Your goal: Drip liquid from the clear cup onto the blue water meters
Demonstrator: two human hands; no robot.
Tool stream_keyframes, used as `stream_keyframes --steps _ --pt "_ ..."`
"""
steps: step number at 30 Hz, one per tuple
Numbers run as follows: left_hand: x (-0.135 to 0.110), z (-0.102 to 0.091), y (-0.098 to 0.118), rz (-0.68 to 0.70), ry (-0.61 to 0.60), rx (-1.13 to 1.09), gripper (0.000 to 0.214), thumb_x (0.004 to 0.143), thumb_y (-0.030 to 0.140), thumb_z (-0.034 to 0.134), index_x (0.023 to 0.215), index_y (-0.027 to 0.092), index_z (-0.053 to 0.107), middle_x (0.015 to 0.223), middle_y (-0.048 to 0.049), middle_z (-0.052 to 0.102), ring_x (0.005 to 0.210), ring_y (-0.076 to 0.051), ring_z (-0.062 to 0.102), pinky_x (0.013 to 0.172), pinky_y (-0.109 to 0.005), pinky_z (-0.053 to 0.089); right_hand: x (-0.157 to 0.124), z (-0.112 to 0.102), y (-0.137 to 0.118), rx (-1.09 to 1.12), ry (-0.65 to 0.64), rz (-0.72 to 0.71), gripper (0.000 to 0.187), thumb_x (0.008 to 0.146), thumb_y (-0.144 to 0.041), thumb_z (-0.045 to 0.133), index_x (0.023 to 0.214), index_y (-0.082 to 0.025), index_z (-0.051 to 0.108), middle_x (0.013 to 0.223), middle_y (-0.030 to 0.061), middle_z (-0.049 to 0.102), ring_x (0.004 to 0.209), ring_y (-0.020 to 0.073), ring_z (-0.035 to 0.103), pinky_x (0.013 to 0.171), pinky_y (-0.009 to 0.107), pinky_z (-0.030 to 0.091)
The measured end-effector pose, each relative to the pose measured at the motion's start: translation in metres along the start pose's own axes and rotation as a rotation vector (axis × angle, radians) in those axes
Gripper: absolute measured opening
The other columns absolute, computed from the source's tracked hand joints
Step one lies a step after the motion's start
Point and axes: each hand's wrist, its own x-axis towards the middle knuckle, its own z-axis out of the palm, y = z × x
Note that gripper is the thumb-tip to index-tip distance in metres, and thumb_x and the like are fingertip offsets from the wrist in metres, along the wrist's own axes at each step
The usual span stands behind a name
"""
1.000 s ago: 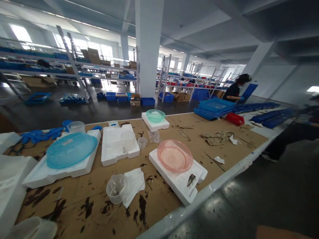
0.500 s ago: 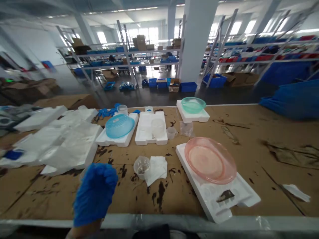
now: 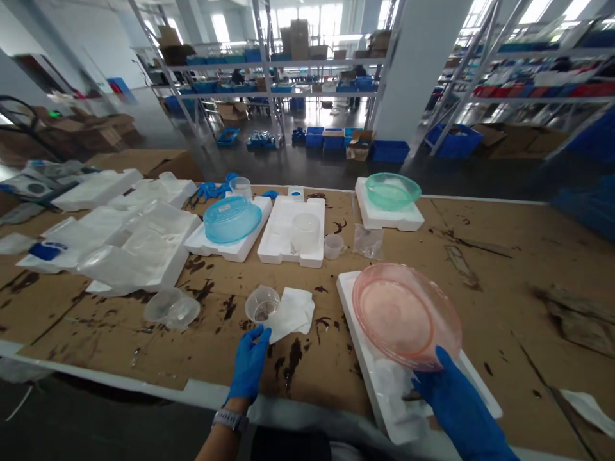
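My left hand (image 3: 250, 363), in a blue glove, has its fingers drawn together at the near-left edge of a folded white tissue (image 3: 294, 311). A clear plastic cup (image 3: 262, 305) stands just beyond those fingertips, against the tissue. At the right, my right hand (image 3: 449, 392), also gloved in blue, grips the near rim of a pink translucent basin (image 3: 398, 314). One finger lies over the basin's side and others are below the rim. The basin rests tilted on a white foam block (image 3: 348, 301), whose near end is partly covered by clear film.
Beyond are a blue basin (image 3: 231, 219) and a green basin (image 3: 391, 191) on foam blocks, a foam tray (image 3: 276, 234), a small measuring cup (image 3: 333, 246) and a clear bag (image 3: 368, 241). Clear containers (image 3: 172, 308) and wrapped foam pieces (image 3: 163, 256) lie to the left.
My left hand has moved right, from beside the clear containers to the tissue. My right hand has come into view and taken hold of the pink basin's rim. The camera view has shifted.
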Motion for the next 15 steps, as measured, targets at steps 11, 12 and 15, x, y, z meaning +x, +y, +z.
stream_keyframes --steps 11,12,15 --pt "0.014 -0.012 0.008 -0.125 -0.065 -0.178 0.047 0.058 0.056 0.078 0.086 0.021 0.067 0.084 -0.0053 0.075 0.071 -0.022 0.069 0.070 -0.038 0.056 -0.001 0.047 -0.042 0.176 0.052 0.175 0.078 0.068 -0.015 0.082 0.139 -0.032 0.056 0.117 -0.0036 0.075 0.094 0.0136 0.073 0.076 0.021 0.066" --pt "0.014 -0.015 0.009 -0.128 -0.059 -0.189 0.046 0.058 0.056 0.079 0.086 0.021 0.066 0.083 -0.0045 0.074 0.072 -0.022 0.070 0.073 -0.039 0.057 -0.002 0.048 -0.044 0.179 0.046 0.177 0.070 0.068 -0.015 0.083 0.133 -0.031 0.061 0.116 -0.0035 0.075 0.093 0.0134 0.073 0.075 0.021 0.066" --pt "0.008 -0.022 0.016 -0.122 -0.073 -0.173 0.050 0.055 0.056 0.086 0.086 0.019 0.071 0.083 -0.0044 0.075 0.072 -0.020 0.066 0.075 -0.036 0.056 0.000 0.043 -0.044 0.143 0.003 0.153 0.053 0.064 -0.014 0.086 0.112 -0.027 0.070 0.102 -0.0036 0.076 0.076 0.0120 0.069 0.063 0.020 0.065"
